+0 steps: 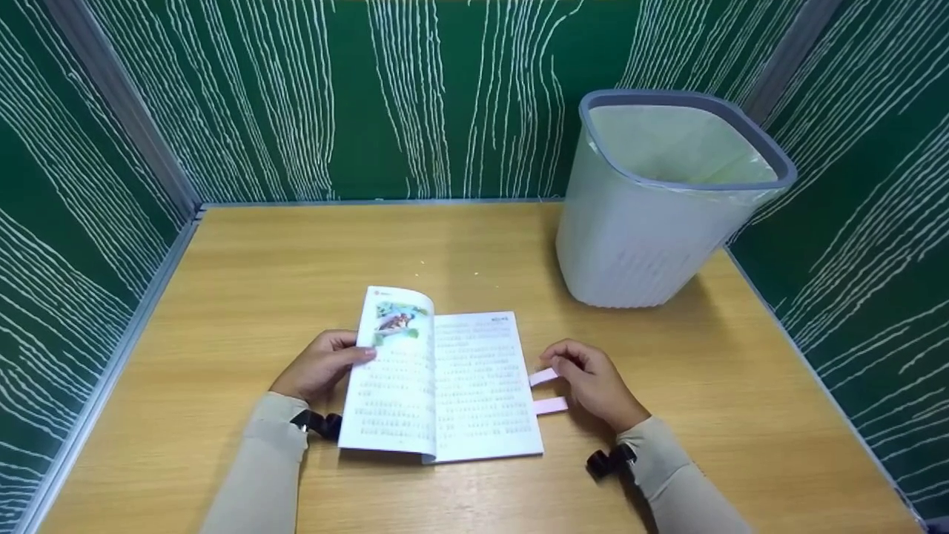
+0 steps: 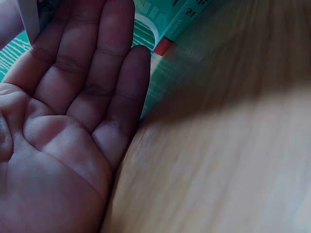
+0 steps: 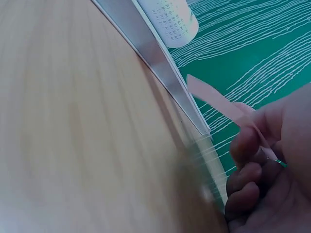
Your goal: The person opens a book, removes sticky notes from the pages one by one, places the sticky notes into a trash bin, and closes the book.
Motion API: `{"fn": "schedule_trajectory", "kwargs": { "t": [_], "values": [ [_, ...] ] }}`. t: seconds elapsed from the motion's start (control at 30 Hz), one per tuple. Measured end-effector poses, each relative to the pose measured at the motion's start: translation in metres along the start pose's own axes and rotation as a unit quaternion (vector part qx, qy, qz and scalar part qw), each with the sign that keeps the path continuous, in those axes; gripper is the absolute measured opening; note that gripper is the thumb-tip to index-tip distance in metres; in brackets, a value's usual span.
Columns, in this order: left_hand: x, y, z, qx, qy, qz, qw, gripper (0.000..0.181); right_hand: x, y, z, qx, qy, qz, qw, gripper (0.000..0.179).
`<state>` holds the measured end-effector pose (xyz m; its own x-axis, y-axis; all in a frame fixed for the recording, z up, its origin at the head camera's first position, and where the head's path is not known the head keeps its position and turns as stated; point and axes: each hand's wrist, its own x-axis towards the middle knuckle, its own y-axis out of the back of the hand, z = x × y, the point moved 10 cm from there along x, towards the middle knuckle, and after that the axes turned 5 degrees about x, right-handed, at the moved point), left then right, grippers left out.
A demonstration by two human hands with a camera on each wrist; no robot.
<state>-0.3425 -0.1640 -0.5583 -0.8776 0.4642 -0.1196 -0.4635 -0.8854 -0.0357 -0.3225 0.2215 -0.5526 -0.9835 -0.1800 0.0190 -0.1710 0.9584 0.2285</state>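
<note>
An open book (image 1: 485,386) lies on the table, its right-hand page flat and its left-hand pages raised, with a coloured picture near the top. My left hand (image 1: 322,365) holds the raised side, thumb on the page and fingers behind it. The left wrist view shows that hand's palm (image 2: 63,145) under the book, near a green cover (image 2: 170,22). Two pink strips stick out past the book's right edge. My right hand (image 1: 593,382) pinches the upper strip (image 1: 543,377); the lower strip (image 1: 550,406) lies beside it. In the right wrist view, a pink strip (image 3: 214,97) runs between thumb and fingers.
A tall light-coloured bin (image 1: 630,237) with a grey rim and a bag liner stands at the table's back right. Green panels (image 1: 504,96) with white wavy lines enclose the wooden table (image 1: 296,259) on three sides. A few tiny white specks lie beyond the book.
</note>
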Motion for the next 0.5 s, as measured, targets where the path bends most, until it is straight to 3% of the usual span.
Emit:
{"fn": "schedule_trajectory", "kwargs": {
  "t": [0.27,0.5],
  "values": [
    [-0.001,-0.001,0.001,0.008,-0.002,-0.001,1.0,0.033,0.0,0.004,0.0,0.029,0.024,0.003,0.9993,0.018],
    [0.001,-0.004,0.003,-0.003,-0.016,-0.013,0.9998,0.029,0.0,0.019,0.003,0.03,0.034,0.064,0.9969,0.02]
  ]
}}
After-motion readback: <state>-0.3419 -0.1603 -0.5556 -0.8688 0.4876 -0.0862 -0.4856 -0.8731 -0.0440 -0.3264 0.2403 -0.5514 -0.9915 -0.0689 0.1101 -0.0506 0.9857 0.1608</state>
